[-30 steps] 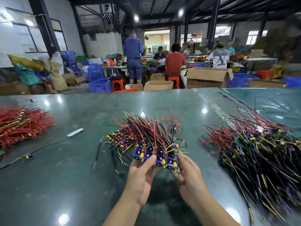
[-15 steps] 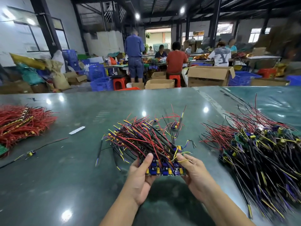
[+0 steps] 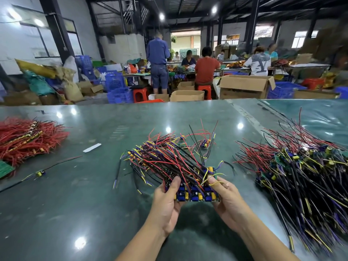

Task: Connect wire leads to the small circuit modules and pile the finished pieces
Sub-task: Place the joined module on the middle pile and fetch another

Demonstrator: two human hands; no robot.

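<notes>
Green worktable | module bundle gripped at its ends: left hand and right hand curled around it | leads fanned away, up-left | finished pile lies right, nearer right hand.

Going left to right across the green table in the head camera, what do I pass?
Red wire pile → lone module with leads → white strip → held wired bundle → big finished pile.
</notes>
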